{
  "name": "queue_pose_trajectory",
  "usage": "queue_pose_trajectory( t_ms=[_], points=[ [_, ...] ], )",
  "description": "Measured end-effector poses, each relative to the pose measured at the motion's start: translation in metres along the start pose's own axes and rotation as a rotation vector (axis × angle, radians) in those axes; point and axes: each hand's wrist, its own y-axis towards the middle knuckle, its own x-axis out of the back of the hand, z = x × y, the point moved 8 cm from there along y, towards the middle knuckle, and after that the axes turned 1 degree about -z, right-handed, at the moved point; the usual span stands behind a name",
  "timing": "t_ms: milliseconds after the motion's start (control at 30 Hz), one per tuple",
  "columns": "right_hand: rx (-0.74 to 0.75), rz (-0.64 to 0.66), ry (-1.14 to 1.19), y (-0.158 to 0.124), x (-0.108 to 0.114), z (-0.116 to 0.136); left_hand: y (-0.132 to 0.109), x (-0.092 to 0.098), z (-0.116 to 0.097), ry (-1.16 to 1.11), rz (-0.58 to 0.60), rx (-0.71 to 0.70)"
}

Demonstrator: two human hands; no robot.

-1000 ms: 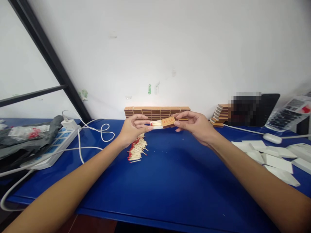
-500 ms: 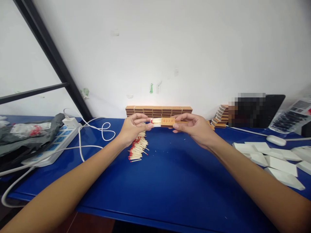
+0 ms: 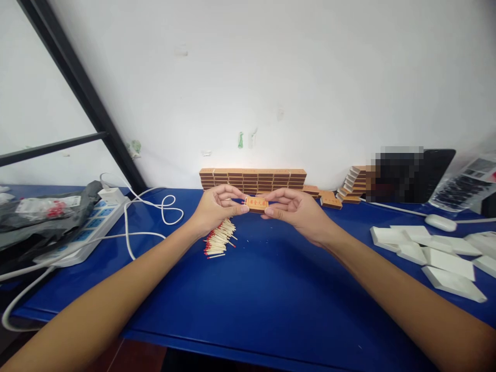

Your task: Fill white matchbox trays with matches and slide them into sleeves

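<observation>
An orange matchbox with red lettering is held level above the blue table, between my two hands. My left hand pinches its left end, where a sliver of white tray and red match heads shows. My right hand grips the right end between thumb and fingers. Below my left hand lies a heap of loose matches with red heads. Behind the hands, a long row of stacked matchboxes stands against the wall, its lower part partly hidden by the hands.
Single matchboxes and a leaning stack are at the back right, near a dark tablet. White trays lie on the right. A power strip, white cables and a dark plastic bag are at left.
The tray of matches, which stuck out at the left, is now almost fully inside the matchbox sleeve. My hands have come closer together and a little lower.
</observation>
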Motion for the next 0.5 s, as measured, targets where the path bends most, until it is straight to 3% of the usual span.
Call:
queue_pose_trajectory(
  t_ms=[233, 500],
  points=[
    [-0.025, 0.076, 0.025, -0.004, -0.016, 0.005, 0.000, -0.007, 0.004, 0.006, 0.126, 0.083],
    [0.005, 0.022, 0.036, 0.000, -0.005, 0.005, -0.002, -0.010, 0.003, -0.027, 0.098, 0.151]
  ],
)
